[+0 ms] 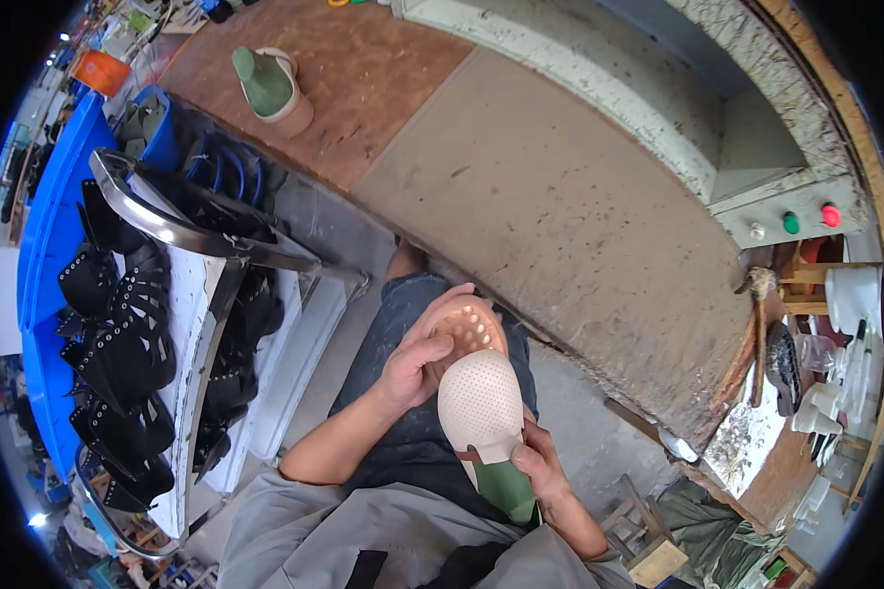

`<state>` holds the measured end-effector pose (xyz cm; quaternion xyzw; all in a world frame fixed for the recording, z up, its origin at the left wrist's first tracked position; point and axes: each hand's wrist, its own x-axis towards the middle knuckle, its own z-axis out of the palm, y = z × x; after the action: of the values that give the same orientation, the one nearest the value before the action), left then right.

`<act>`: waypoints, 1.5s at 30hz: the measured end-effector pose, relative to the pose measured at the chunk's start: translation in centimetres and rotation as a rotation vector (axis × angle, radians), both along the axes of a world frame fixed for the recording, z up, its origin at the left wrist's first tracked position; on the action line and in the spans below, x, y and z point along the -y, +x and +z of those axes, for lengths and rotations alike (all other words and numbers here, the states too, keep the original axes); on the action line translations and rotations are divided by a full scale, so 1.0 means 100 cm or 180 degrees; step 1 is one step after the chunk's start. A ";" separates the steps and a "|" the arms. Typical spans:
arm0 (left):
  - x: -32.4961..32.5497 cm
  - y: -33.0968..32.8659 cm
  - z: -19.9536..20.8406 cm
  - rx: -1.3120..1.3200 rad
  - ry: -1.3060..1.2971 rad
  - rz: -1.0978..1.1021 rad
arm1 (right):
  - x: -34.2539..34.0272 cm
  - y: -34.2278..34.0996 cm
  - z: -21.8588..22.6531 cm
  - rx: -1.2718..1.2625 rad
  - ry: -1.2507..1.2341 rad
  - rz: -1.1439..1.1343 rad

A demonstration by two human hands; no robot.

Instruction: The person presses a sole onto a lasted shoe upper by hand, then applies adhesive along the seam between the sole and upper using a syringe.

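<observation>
In front of my lap my left hand (414, 361) holds a tan shoe sole (469, 324) by its rim, thumb over the edge. Round pale cavities dot the face of the sole. Just below it, overlapping its near end, is a beige perforated shoe upper (479, 404) stretched over a green shoe last (507, 489). My right hand (544, 465) grips this lasted upper at its right side, thumb on top. Whether the sole and upper touch I cannot tell. At the far left of the workbench stands another beige upper (295, 115) with a green last (263, 86) in it.
Ahead lies the workbench (550, 187), backed by a pale machine housing (786, 216) with green and red buttons. A hammer (759, 339) rests at the bench's right end. On my left a metal-railed rack (192, 344) carries several black eyeleted uppers (128, 358). A wooden stool (653, 555) is at lower right.
</observation>
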<state>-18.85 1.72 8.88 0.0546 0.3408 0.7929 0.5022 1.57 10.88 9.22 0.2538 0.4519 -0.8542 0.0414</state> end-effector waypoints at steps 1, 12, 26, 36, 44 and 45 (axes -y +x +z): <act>0.000 -0.001 -0.005 -0.0110 0.0198 -0.0098 | 0.002 -0.001 -0.003 0.0036 -0.0044 0.0011; -0.001 -0.005 -0.021 -0.0493 0.0786 -0.0763 | -0.022 -0.016 0.021 0.0146 -0.0206 0.0210; -0.008 -0.003 -0.026 -0.1201 0.1238 -0.0815 | -0.031 -0.007 0.020 0.0620 -0.0265 0.0410; -0.004 0.001 -0.023 -0.1143 0.1220 -0.0781 | -0.031 -0.004 0.019 0.0585 -0.0273 0.0584; -0.003 0.001 -0.022 -0.1198 0.1140 -0.0882 | -0.025 -0.005 0.020 0.0523 -0.0146 0.0369; -0.003 0.001 -0.023 -0.1258 0.1153 -0.0873 | -0.024 -0.005 0.019 0.0501 -0.0121 0.0314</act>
<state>-18.71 2.05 6.58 0.3421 0.2744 0.7395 0.5107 1.11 13.29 11.16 0.2968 0.4429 -0.8369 0.1236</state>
